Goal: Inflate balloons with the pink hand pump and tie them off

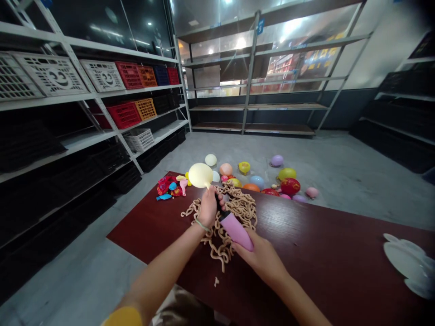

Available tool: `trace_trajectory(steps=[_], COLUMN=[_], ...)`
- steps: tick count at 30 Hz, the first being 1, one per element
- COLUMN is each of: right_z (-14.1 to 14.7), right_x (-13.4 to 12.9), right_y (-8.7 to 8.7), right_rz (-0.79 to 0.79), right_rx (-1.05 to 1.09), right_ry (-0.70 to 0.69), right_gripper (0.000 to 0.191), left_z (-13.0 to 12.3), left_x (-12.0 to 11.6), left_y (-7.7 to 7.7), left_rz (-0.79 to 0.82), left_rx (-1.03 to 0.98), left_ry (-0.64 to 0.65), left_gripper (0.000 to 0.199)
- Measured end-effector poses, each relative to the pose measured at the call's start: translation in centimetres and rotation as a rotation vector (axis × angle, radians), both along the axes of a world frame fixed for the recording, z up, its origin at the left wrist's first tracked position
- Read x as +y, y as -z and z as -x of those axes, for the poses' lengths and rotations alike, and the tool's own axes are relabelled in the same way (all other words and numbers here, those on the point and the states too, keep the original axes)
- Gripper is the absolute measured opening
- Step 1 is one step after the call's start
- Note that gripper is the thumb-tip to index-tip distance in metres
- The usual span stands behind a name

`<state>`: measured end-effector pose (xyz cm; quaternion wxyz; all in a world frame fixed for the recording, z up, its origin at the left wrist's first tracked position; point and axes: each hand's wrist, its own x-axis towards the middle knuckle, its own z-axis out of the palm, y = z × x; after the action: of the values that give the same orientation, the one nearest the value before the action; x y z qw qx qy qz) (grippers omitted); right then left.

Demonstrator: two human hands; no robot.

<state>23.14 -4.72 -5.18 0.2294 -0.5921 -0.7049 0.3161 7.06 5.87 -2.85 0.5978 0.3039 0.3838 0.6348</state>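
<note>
A pale yellow balloon [200, 175], partly inflated, stands above my left hand [209, 208]. The fingers of that hand are closed around the balloon's neck and the dark front end of a hand pump. My right hand [260, 253] is wrapped round the pink body of the balloon pump [237, 232]. Beneath both hands spreads a pile of tan, curly, rope-like strands [243, 203] on the dark red table [306, 244]. Flat, uninflated balloons [166, 186] in red, blue, pink and yellow lie at the table's far left corner.
Several inflated balloons [287, 174] lie on the grey floor past the table. A white object with rounded lobes [406, 260] sits at the table's right. Shelves with plastic crates [127, 114] line the left side; a metal rack [249, 108] stands at the back.
</note>
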Motion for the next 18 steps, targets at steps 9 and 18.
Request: trace_trajectory(steps=[9,18], right_z=[1.1,0.5], right_x=[-0.4,0.1], right_y=[-0.9,0.7], right_rz=[0.029,-0.044], right_rx=[-0.058,0.013], right_ry=[-0.035,0.087], right_gripper=[0.043,0.045], left_z=[8.3,0.8], left_x=[5.9,2.6], left_y=[-5.7,-1.8], left_rz=[-0.001,0.012], left_rx=[0.011,-0.062], left_ry=[-0.205,-0.102], left_gripper=[0.020,0.026])
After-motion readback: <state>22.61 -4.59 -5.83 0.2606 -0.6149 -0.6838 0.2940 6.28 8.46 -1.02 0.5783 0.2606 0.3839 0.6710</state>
